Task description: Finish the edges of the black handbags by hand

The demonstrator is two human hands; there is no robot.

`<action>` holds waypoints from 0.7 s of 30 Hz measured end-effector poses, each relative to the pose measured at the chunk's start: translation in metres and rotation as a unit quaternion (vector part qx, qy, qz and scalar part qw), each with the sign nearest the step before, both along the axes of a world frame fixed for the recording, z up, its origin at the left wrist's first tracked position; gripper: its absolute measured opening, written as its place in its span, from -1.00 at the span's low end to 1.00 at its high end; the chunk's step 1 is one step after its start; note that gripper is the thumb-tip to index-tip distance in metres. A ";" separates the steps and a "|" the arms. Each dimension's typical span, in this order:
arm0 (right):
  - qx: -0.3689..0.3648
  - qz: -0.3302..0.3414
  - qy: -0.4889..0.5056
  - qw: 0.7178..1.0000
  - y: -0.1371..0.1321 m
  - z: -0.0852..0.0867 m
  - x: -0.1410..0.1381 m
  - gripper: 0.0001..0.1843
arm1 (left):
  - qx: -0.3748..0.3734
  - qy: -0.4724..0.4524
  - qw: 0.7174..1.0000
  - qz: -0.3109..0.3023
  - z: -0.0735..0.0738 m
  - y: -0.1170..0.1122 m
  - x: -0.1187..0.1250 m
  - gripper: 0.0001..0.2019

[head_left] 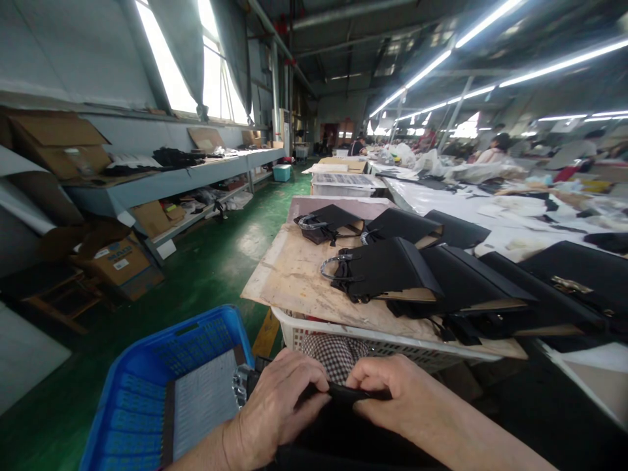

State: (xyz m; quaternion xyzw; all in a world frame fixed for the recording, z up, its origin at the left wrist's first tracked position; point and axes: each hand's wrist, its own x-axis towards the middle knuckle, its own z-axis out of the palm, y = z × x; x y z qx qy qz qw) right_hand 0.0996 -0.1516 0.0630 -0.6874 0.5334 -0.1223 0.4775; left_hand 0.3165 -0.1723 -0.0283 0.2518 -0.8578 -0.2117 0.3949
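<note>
**Head view.** I am holding a black bag [343, 428] just right of the blue crate [147, 392], low in the frame and close to my body. My left hand [279, 402] is curling over the bag's upper rim, pinching it on the side nearest the crate. My right hand [392, 392] is pinching the same rim farther from the crate, fingers folded over the top. A shiny fitting [240, 384] is showing between the crate and my left hand, but it is too blurred to name.

Beyond the crate and to its right, a white basket [392, 350] is holding a checked cloth [336, 356]. A worn board [294, 275] is resting across the basket, with finished black handbags [387, 268] lying on it. Far beyond the crate, a long tabletop [441, 203] is running toward other people at work.

Judged from its look, the bag is light and smooth, perhaps slightly slick. Its panels seem stiffened but its body is likely to sag if held by one corner. The folded rim appears to be the firmest place to grip, with two hands apart.
</note>
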 end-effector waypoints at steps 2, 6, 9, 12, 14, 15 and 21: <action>-0.015 0.006 0.014 1.000 0.001 -0.002 0.000 -0.84 | 0.030 -0.004 1.000 0.000 0.002 0.000 0.000 -0.91; -0.050 0.011 0.055 0.997 0.001 -0.008 -0.001 -0.85 | 0.077 -0.041 0.996 0.023 0.009 0.000 -0.004 -0.81; -0.061 0.006 0.060 0.996 0.002 -0.013 -0.003 -0.88 | 0.073 -0.046 0.996 0.023 0.012 -0.001 -0.009 -0.78; -0.053 0.001 0.044 0.998 0.004 -0.016 -0.007 -0.90 | -0.001 -0.016 1.000 -0.015 0.011 -0.002 -0.015 -0.82; -0.040 0.001 0.023 0.999 0.004 -0.017 -0.009 -0.89 | -0.073 -0.004 0.997 -0.034 0.010 -0.003 -0.018 -0.81; -0.033 -0.001 0.013 0.999 0.004 -0.017 -0.009 -0.89 | -0.107 -0.007 0.994 -0.036 0.010 -0.003 -0.019 -0.80; 0.001 -0.007 -0.016 1.000 0.002 -0.014 -0.009 -0.90 | -0.256 -0.049 0.965 -0.027 0.003 -0.001 -0.018 -0.80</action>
